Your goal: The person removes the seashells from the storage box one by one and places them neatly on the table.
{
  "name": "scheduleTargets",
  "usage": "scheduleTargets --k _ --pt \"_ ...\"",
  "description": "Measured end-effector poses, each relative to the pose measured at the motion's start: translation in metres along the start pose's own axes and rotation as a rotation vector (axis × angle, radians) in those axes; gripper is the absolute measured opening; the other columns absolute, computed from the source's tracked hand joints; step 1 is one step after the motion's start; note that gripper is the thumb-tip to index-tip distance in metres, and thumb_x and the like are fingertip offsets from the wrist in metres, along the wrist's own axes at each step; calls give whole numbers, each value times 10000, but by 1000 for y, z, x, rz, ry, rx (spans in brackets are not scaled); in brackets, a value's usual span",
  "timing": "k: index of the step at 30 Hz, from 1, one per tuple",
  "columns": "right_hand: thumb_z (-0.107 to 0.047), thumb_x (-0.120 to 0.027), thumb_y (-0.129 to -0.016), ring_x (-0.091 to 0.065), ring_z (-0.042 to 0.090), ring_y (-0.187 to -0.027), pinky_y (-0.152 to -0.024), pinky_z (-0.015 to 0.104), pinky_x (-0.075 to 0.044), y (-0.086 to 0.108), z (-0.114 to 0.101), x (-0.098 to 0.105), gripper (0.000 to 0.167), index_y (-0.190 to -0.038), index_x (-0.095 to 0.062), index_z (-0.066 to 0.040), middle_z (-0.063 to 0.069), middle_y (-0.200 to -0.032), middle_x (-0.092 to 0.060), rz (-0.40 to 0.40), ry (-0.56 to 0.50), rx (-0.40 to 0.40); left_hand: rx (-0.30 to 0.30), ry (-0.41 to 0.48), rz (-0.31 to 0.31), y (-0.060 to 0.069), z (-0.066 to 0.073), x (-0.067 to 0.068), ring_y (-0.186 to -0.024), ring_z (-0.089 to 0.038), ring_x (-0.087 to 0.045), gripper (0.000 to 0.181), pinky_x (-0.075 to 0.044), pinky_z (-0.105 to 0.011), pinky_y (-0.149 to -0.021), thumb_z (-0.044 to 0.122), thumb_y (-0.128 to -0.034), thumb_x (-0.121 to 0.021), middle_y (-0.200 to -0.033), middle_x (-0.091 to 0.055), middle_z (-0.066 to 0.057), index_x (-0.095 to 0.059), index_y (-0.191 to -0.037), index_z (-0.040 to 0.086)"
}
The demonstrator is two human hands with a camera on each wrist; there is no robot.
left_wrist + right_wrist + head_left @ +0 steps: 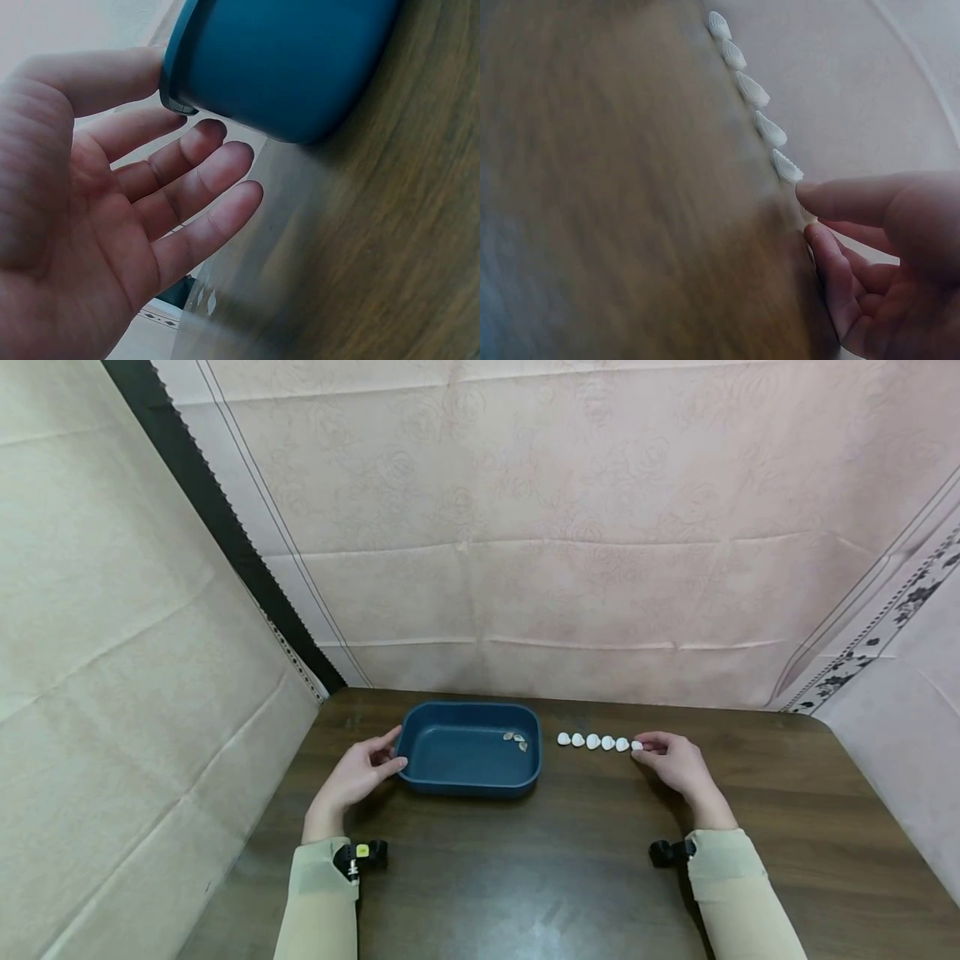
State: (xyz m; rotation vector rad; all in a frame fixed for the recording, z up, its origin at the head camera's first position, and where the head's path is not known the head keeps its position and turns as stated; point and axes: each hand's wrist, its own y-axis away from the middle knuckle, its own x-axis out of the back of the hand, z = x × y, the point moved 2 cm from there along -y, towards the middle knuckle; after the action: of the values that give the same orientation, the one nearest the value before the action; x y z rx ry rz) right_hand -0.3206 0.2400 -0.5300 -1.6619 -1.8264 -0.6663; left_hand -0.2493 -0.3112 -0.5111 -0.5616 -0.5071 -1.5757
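A row of several small white seashells (592, 742) lies on the table to the right of a blue rectangular basin (468, 791). At the row's right end, my right hand (675, 764) pinches the last shell (637, 746) between thumb and fingers, close to the table. In the right wrist view, ridged shells (751, 90) run away from the fingertips, and the pinched one is mostly hidden. My left hand (360, 774) touches the basin's left rim with thumb and index finger spread apart. Its other fingers (214, 169) stretch out loosely below the rim, beside the basin wall.
Inside the basin, near its right end, lie a few small brownish shells (522, 746). Brown wood-grain covers the table (480, 877). Pale patterned cloth (562, 568) hangs behind the table and at both sides. Each wrist carries a black camera mount (367, 853).
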Motion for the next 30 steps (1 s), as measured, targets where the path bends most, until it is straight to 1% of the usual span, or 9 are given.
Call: scheduleTargets --k 10,13,21,30 --pt "-238 -775 -1002 -656 287 -962 -818 405 -477 -2 -1 -2 319 -1225 -749 -11 120 -1054 -725 17 30 -5 2 -9 -1 0 1 0 -1001 -275 -570 646 -473 -422 -839 309 -1040 -729 -1076 -635 -92 -493 -1622 159" --pt "-236 -776 -1001 -647 293 -959 -816 408 -473 -3 0 -2 329 -1230 -742 -3 127 -1051 -718 18 30 3 4 -11 4 0 1 0 -1006 -274 -571 646 -476 -418 -837 312 -1042 -726 -1079 -637 -92 -490 -1623 158" --pt "-242 -790 -994 -646 278 -958 -809 390 -471 -2 -3 -1 354 -1254 -739 -7 125 -1066 -713 12 12 -19 16 -6 6 0 1 -1 -1011 -275 -575 645 -484 -402 -834 300 -1039 -728 -1077 -642 -90 -492 -1622 154" --pt "-255 -791 -994 -654 277 -969 -805 394 -470 -2 -2 -3 362 -1247 -740 -1 121 -1070 -721 18 22 -7 14 -8 3 0 1 -1 -995 -274 -568 641 -479 -413 -823 298 -1045 -721 -1063 -628 -91 -488 -1624 154"
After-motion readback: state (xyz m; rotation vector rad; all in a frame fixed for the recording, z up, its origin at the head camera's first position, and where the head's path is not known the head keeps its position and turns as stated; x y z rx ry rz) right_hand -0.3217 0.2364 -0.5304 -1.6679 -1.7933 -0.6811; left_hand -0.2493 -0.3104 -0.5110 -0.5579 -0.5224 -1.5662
